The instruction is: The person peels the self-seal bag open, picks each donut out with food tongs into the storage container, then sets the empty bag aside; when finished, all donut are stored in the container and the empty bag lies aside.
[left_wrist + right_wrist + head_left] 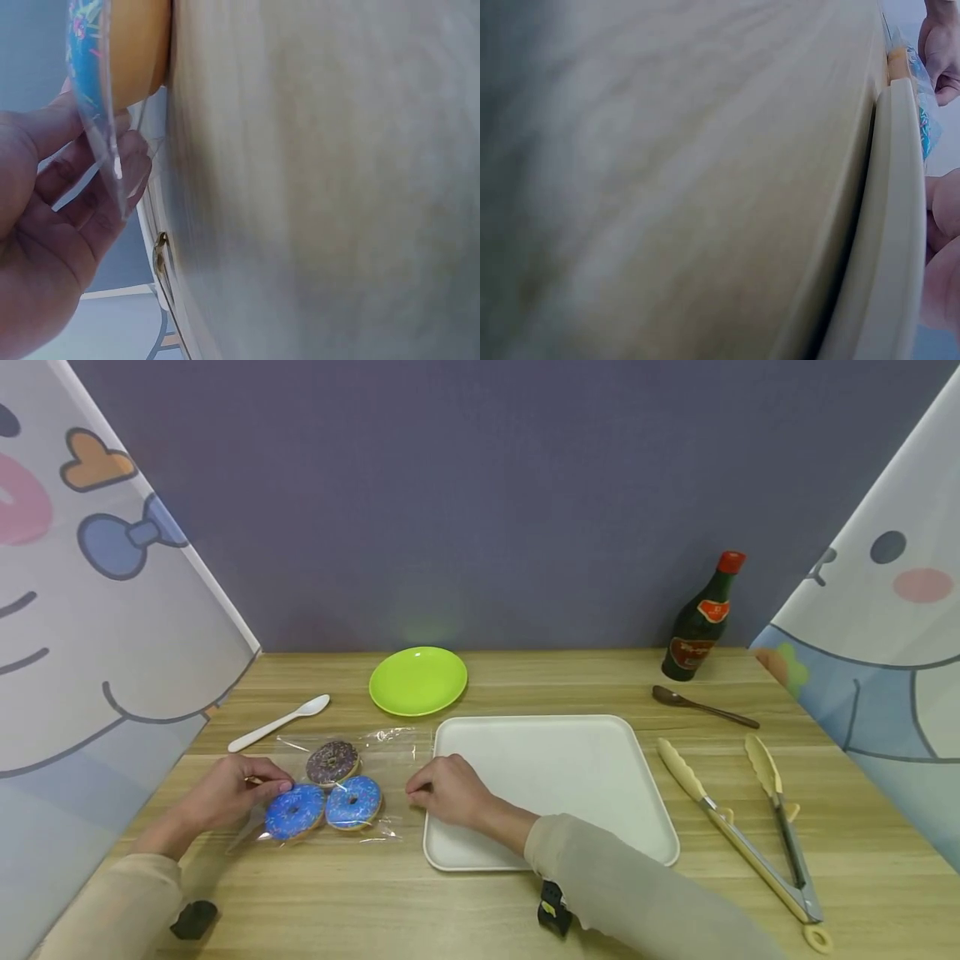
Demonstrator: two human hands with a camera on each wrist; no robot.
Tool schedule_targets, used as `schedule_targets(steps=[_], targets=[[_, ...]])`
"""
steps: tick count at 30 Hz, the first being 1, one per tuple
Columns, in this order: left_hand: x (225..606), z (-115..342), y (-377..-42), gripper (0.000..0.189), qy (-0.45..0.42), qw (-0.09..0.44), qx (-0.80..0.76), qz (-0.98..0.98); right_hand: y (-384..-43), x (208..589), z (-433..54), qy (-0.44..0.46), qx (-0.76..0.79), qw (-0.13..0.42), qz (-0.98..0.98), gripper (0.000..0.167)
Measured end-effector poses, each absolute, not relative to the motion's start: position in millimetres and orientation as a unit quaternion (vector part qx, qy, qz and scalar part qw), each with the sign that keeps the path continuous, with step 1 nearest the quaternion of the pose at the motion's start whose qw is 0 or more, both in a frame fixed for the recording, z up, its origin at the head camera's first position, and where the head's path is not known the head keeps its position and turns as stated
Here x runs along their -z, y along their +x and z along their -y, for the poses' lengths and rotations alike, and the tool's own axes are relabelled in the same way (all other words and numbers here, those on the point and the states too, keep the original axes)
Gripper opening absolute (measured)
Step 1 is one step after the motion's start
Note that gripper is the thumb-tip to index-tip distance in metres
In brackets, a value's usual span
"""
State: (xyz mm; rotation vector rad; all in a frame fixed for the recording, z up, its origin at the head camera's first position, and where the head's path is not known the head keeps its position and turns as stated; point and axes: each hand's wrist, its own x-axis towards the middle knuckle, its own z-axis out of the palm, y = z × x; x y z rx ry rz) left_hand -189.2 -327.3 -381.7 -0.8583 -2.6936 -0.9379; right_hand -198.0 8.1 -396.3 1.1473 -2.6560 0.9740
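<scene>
A clear plastic bag (397, 752) lies flat, holding a brown sprinkled donut (318, 764) and two blue sprinkled donuts (367, 795). At the bag's left side my left hand (232, 789) pinches the film by the left blue donut (279, 817); the left wrist view shows thumb and fingers on either side of the film (112, 169). My right hand (453, 789), fingers curled, is at the bag's right edge, over the left rim of a white tray (555, 785). It appears to pinch the film there, though its fingertips are partly hidden.
A green plate (418, 681) and a white spoon (281, 722) lie beyond the bag. To the right are metal tongs (750, 847) with cream tips, a dark wooden spoon (705, 706) and a dark bottle (697, 627). Printed side panels and a dark back wall enclose the table.
</scene>
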Motion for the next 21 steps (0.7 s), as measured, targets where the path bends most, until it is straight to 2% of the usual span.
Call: schedule_targets(steps=[15, 21], targets=[[381.2, 324.4, -187.6, 0.020, -0.283, 0.064, 0.307, 0.907, -195.6, 393.3, -3.1, 0.350, -0.295, 0.027, 0.889, 0.004], [380.4, 324.3, -185.7, 0.016, -0.285, 0.077, 0.315, 0.902, -195.1, 394.0, -2.6, 0.349, -0.296, 0.033, 0.889, 0.004]])
